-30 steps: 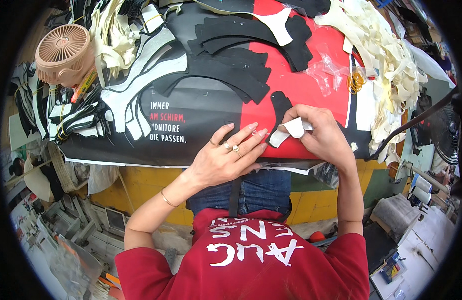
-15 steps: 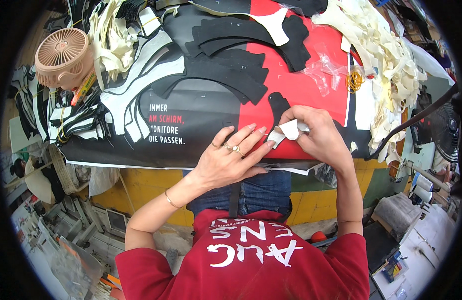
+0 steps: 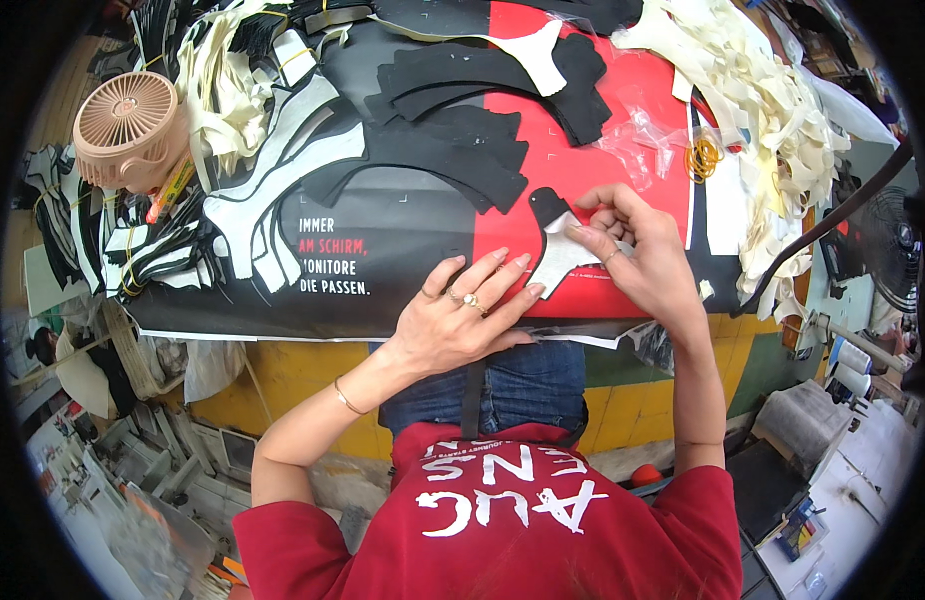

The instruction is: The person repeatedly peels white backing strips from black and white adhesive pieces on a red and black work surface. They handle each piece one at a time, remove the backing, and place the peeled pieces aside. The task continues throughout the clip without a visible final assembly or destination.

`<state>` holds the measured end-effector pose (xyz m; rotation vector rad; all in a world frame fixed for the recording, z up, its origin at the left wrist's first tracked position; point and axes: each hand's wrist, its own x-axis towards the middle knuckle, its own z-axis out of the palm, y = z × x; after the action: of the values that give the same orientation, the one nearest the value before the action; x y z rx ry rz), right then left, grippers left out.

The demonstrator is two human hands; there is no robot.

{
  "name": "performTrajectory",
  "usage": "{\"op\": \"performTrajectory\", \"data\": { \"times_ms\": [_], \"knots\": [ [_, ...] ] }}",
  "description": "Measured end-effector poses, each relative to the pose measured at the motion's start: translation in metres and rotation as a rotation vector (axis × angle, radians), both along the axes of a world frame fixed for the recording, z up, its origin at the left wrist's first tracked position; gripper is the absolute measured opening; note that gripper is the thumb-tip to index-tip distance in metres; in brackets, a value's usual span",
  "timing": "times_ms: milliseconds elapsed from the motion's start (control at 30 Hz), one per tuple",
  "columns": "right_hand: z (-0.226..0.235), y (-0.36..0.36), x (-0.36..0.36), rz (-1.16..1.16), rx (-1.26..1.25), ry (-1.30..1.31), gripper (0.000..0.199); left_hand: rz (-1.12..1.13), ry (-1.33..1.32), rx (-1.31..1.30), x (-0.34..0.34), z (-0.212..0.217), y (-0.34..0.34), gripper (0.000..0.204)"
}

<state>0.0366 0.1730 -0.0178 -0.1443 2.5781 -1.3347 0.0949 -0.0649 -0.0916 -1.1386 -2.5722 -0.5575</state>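
A small white Y-shaped fabric piece (image 3: 560, 262) lies over a black cut piece (image 3: 546, 202), whose rounded upper end sticks out beyond it. My right hand (image 3: 638, 245) pinches the white piece's upper edge between thumb and fingers, and a corner is lifted there. Part of the white piece passes under that hand and is hidden. My left hand (image 3: 458, 312) rests on the black part of the printed sheet (image 3: 413, 225), fingers spread, holding nothing. Its fingertips are close to the white piece's lower left edge; whether they touch it I cannot tell.
Black cut pieces (image 3: 433, 155) are fanned out beyond my hands, with white-faced pieces (image 3: 245, 205) at left. A pink fan (image 3: 130, 125) stands far left. Cream pieces (image 3: 773, 150) heap up at right, near yellow rubber bands (image 3: 702, 158). A dark cable (image 3: 833, 235) crosses the right side.
The white piece, curled up in my right hand before, now lies flatter over the black piece. My right hand has shifted slightly away from me. My left hand has stayed put.
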Motion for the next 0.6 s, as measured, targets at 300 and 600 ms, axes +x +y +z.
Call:
{"op": "performTrajectory", "data": {
  "times_ms": [300, 600],
  "knots": [
    [-0.006, 0.003, -0.002, 0.007, 0.082, 0.012, 0.028, -0.028, 0.01, -0.006, 0.0, 0.0, -0.001, 0.061],
    [-0.002, -0.004, 0.001, 0.012, 0.15, 0.027, 0.022, -0.146, -0.249, -0.026, -0.016, 0.027, -0.001, 0.066]
  ]
}}
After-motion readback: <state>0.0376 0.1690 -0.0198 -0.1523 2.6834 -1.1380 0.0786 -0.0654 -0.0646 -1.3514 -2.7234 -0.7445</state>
